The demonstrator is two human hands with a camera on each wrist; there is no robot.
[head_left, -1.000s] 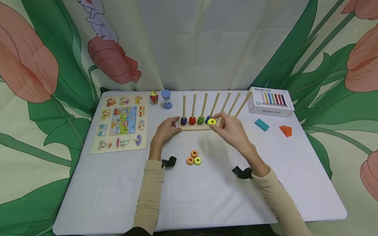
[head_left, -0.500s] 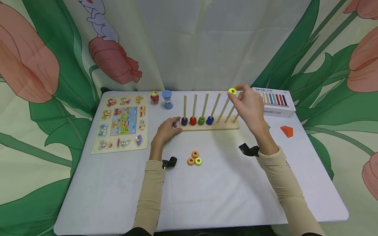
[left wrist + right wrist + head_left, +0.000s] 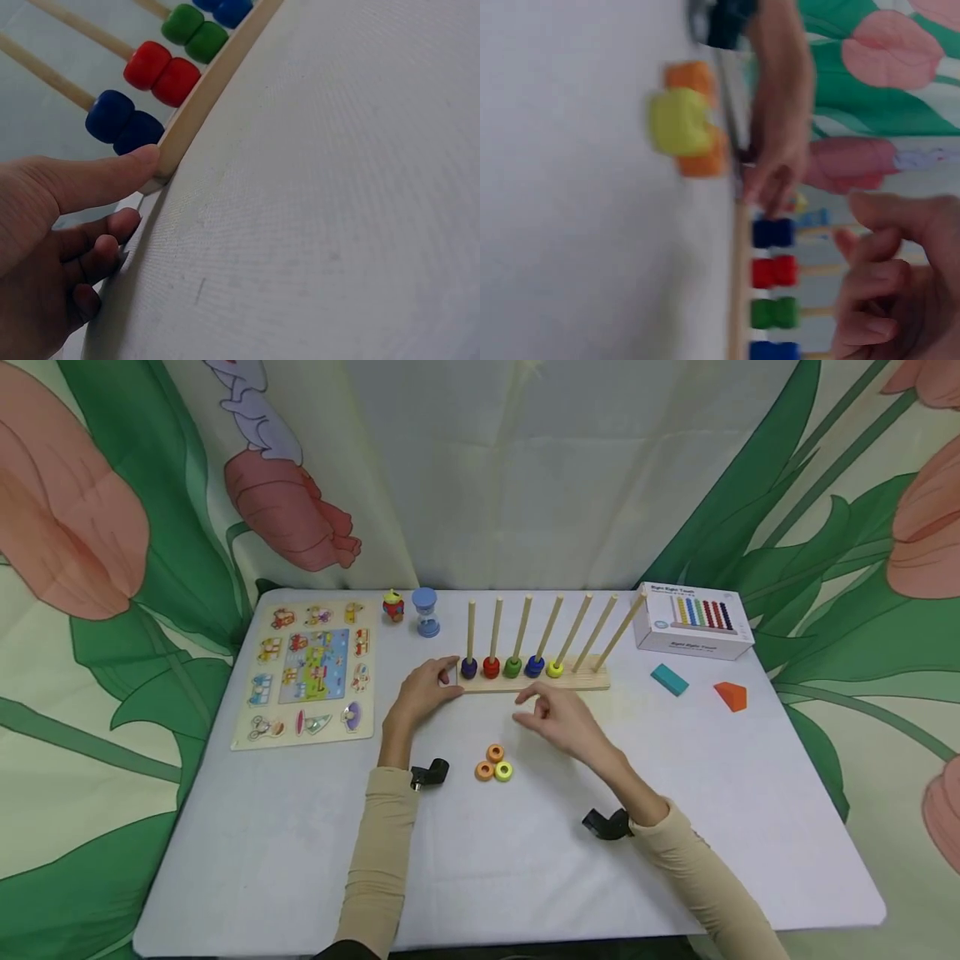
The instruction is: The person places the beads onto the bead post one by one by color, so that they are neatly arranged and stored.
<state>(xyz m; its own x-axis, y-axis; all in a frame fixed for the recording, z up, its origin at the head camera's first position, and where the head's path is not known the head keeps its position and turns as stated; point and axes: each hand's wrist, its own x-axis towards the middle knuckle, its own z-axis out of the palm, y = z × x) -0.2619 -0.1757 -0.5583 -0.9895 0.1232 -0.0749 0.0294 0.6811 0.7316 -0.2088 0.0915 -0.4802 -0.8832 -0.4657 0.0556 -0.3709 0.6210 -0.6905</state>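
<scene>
A wooden bead-stacking rack (image 3: 525, 686) with several upright pegs stands mid-table. From the left its pegs carry dark blue beads (image 3: 111, 116), red beads (image 3: 148, 66), green beads (image 3: 184, 25), blue beads (image 3: 535, 667) and yellow (image 3: 555, 669); the two rightmost pegs are bare. My left hand (image 3: 423, 695) holds the rack's left end, thumb against the front corner and fingers behind. My right hand (image 3: 564, 723) hovers in front of the rack, fingers loosely curled, nothing in them. Near it on the cloth lie a loose yellow bead (image 3: 503, 771) and two orange beads (image 3: 494, 752).
A wooden picture puzzle board (image 3: 247, 727) lies at left. Behind it stand a small red toy figure (image 3: 393, 607) and a blue sand timer (image 3: 426, 612). At right are a white abacus box (image 3: 693, 621), a teal block (image 3: 669, 679) and an orange block (image 3: 731, 696).
My right hand carried a yellow bead up over a peg right of the blue ones and let it go there. It then came back down and left toward the loose beads; my left hand stayed put.
</scene>
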